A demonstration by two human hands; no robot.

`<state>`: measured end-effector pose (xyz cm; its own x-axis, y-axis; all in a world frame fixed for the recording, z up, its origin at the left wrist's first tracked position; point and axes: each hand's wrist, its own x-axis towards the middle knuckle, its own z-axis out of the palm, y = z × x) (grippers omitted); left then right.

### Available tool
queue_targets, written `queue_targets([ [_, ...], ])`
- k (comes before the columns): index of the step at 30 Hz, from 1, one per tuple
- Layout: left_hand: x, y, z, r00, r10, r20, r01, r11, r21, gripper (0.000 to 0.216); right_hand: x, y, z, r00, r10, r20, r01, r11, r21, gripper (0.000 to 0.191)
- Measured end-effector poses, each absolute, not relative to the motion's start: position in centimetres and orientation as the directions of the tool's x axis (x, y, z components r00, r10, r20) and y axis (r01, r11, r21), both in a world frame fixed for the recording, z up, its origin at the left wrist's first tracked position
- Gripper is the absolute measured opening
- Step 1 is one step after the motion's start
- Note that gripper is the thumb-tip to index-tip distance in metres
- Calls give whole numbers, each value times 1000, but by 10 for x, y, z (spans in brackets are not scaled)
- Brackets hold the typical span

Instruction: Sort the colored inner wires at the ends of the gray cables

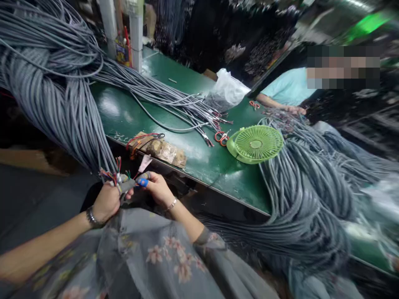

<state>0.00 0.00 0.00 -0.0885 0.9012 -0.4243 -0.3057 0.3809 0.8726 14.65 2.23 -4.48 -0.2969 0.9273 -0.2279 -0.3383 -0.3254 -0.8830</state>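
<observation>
My left hand (107, 201) is closed around a grey cable end, close to where a thick bundle of grey cables (90, 137) hangs off the table. Thin red, green and other coloured wires (115, 172) fan out just above that hand. Beside it, my right hand (156, 189) pinches the wires at the cable end between thumb and fingers. Blue wrapping (143, 182) covers a digit of the right hand, and the fingers look grey-covered at the tips. A small white tag (145, 163) sticks up behind the hands.
On the green table (187, 145) lie a taped block (165, 151), orange-handled scissors (221, 138), a green fan (257, 144), a white plastic bag (229, 87) and more cable ends (199, 118). Further cable bundles (305, 199) drape over its right side. Across it, a co-worker's hand (294, 110) touches wires.
</observation>
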Motion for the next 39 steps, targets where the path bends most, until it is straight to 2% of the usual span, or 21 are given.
queue_targets([
  [4, -2, 2, 1, -39, 918, -395, -306, 365, 879, 29, 148, 29, -55, -258, 916, -308, -431, -395, -812, 52],
  [9, -1, -1, 4, -30, 925, -378, -303, 352, 886, 28, 148, 45, -42, -345, 845, -408, -473, -532, -702, 54],
  [12, 2, -1, 7, -39, 925, -377, -319, 346, 882, 29, 143, 51, -36, -315, 883, -348, -489, -465, -738, 55],
  [15, 5, 1, 8, -53, 924, -378, -330, 341, 880, 29, 135, 51, -39, -213, 944, -251, -512, -326, -795, 55],
  [18, 8, 4, 8, -49, 927, -371, -325, 337, 884, 31, 129, 52, -44, -120, 966, -227, -529, -256, -809, 53],
  [23, 11, 7, 7, -42, 928, -370, -315, 339, 887, 33, 126, 58, -39, -228, 902, -366, -625, -424, -655, 49],
  [27, 10, 7, 1, -36, 935, -353, -305, 326, 895, 33, 123, 63, -34, -216, 873, -437, -721, -444, -532, 42],
  [33, 9, 8, -3, -39, 939, -342, -294, 316, 902, 31, 121, 62, -35, -233, 856, -462, -751, -460, -474, 38],
  [39, 7, 5, 1, -34, 929, -369, -312, 341, 887, 31, 124, 59, -39, -343, 847, -406, -723, -514, -462, 56],
])
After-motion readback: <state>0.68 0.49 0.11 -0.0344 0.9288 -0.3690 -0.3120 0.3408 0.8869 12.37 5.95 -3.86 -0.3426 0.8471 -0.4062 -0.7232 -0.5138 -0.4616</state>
